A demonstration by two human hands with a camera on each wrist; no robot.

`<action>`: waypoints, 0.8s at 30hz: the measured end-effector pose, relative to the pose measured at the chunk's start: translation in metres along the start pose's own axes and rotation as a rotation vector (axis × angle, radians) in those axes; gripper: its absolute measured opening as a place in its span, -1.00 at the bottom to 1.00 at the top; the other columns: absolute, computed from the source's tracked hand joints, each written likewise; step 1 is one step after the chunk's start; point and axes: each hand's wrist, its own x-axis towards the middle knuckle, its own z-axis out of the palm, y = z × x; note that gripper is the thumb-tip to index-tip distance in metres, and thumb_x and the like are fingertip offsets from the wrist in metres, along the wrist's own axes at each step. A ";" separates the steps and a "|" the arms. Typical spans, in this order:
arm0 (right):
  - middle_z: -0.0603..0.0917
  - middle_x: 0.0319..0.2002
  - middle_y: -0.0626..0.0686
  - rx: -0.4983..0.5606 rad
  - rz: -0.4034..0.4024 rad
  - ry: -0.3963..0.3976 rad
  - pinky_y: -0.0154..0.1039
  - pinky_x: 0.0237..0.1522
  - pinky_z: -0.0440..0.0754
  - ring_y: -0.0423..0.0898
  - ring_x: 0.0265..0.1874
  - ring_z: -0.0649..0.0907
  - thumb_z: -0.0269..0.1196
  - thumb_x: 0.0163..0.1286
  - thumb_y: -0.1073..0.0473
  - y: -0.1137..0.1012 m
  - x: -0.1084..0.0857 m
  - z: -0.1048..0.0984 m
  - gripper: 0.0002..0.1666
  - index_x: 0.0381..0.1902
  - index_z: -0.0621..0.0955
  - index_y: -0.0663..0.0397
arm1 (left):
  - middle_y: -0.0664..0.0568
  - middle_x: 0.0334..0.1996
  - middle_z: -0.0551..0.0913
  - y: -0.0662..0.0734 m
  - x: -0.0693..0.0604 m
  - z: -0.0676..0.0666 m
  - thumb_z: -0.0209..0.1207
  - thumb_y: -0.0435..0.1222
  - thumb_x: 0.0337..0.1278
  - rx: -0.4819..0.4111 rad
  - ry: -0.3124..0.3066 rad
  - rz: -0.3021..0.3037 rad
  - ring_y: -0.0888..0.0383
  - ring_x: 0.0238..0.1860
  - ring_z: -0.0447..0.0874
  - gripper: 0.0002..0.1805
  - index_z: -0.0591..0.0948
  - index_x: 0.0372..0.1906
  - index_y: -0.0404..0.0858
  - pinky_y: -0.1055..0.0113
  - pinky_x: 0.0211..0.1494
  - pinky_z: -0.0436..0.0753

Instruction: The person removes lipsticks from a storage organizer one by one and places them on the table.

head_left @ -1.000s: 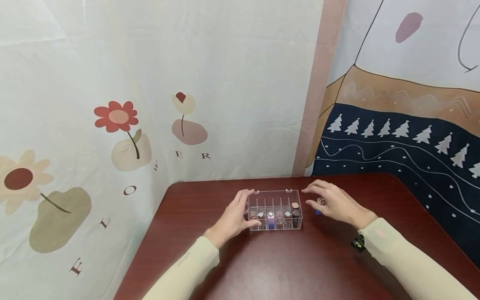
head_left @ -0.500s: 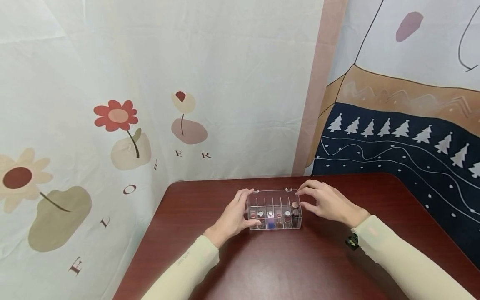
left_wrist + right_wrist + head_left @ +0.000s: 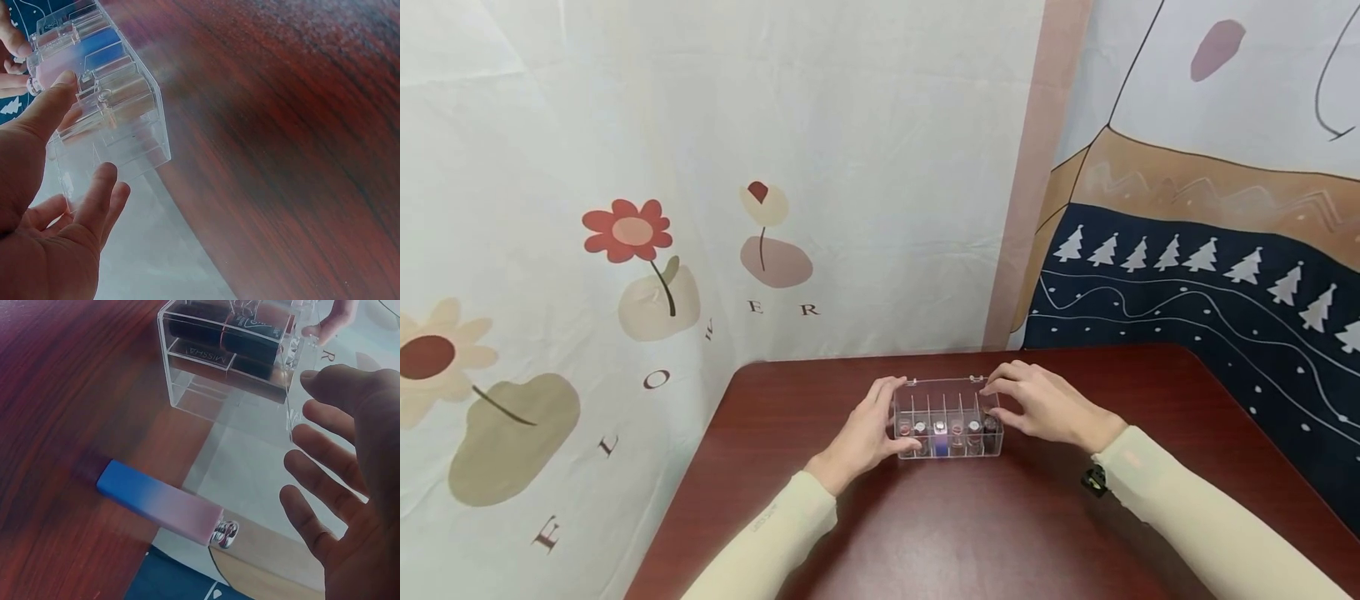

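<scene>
While the left hand (image 3: 862, 430) grips the rectangular clear plastic box (image 3: 947, 412), the empty right hand (image 3: 1051, 405) spreads at its right end.

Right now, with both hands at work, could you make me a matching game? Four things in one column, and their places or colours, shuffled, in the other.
Things
1. Left fingers
2. Right fingers
3. Loose tube
4. Table

Places and colours
A. Dark red-brown
B. By the right end of the clear case
C. Holding the left end of the clear case
D. Blue shading into pink, outside the clear case

Right pairs: 1-C, 2-B, 3-D, 4-A
</scene>
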 end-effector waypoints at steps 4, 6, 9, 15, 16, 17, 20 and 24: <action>0.88 0.06 -0.03 -0.015 -0.015 -0.018 0.05 0.18 0.90 -0.03 0.08 0.79 0.68 0.43 0.10 -0.001 0.004 -0.001 -0.67 0.11 0.93 -0.06 | -0.20 0.64 0.47 0.000 0.001 -0.001 0.79 -0.14 0.15 0.003 0.001 -0.002 -0.01 0.05 0.85 0.20 0.34 0.78 -0.29 0.05 0.29 0.94; 0.88 0.03 -0.04 -0.025 -0.026 -0.022 0.03 0.12 0.88 -0.04 0.05 0.78 0.66 0.43 0.13 -0.002 0.005 -0.001 -0.70 0.10 0.93 -0.07 | -0.21 0.64 0.46 0.000 0.001 0.000 0.79 -0.14 0.15 0.002 -0.003 -0.007 -0.01 0.05 0.85 0.20 0.33 0.78 -0.29 0.05 0.29 0.94; 0.88 -0.01 -0.06 -0.045 -0.040 -0.029 0.00 0.06 0.86 -0.05 0.01 0.76 0.64 0.42 0.19 -0.003 0.007 -0.001 -0.72 0.06 0.93 -0.09 | -0.21 0.65 0.46 0.001 0.000 -0.001 0.79 -0.13 0.16 -0.002 -0.005 -0.010 -0.02 0.06 0.86 0.21 0.33 0.79 -0.30 0.03 0.30 0.93; 0.88 -0.06 -0.08 -0.073 -0.047 -0.052 0.00 0.05 0.84 -0.04 0.01 0.75 0.64 0.38 0.23 -0.006 0.010 -0.001 -0.74 0.00 0.93 -0.10 | -0.21 0.64 0.46 0.001 0.000 -0.001 0.79 -0.12 0.15 0.012 0.000 -0.003 0.00 0.04 0.85 0.21 0.34 0.78 -0.30 0.03 0.32 0.93; 0.89 -0.06 -0.07 -0.074 -0.040 -0.058 0.01 0.05 0.83 -0.04 0.01 0.75 0.64 0.38 0.22 -0.006 0.010 -0.001 -0.74 0.00 0.93 -0.10 | -0.20 0.64 0.47 0.001 0.000 -0.002 0.79 -0.12 0.14 0.015 0.000 -0.003 0.01 0.03 0.84 0.21 0.34 0.78 -0.31 0.03 0.32 0.92; 0.89 -0.06 -0.08 -0.078 -0.034 -0.065 0.00 0.05 0.83 -0.04 0.01 0.75 0.65 0.38 0.22 -0.007 0.010 -0.001 -0.74 0.01 0.93 -0.11 | -0.20 0.64 0.47 0.001 0.000 -0.002 0.79 -0.12 0.14 0.017 0.000 -0.003 0.01 0.02 0.83 0.21 0.34 0.78 -0.30 0.03 0.31 0.92; 0.91 -0.06 -0.09 -0.088 -0.019 -0.088 -0.02 0.04 0.80 -0.06 -0.01 0.73 0.66 0.39 0.18 -0.007 0.011 0.001 -0.74 0.02 0.93 -0.12 | -0.22 0.64 0.47 0.002 0.000 -0.002 0.79 -0.13 0.14 0.014 0.004 -0.002 0.00 0.03 0.85 0.21 0.34 0.78 -0.31 0.03 0.31 0.93; 0.92 -0.08 -0.11 -0.089 0.006 -0.110 -0.08 -0.01 0.76 -0.10 -0.07 0.68 0.67 0.39 0.17 -0.008 0.010 0.004 -0.74 0.02 0.93 -0.14 | -0.23 0.64 0.46 0.003 0.000 -0.001 0.79 -0.16 0.16 -0.002 -0.001 -0.004 -0.05 0.08 0.88 0.20 0.33 0.78 -0.29 0.04 0.32 0.93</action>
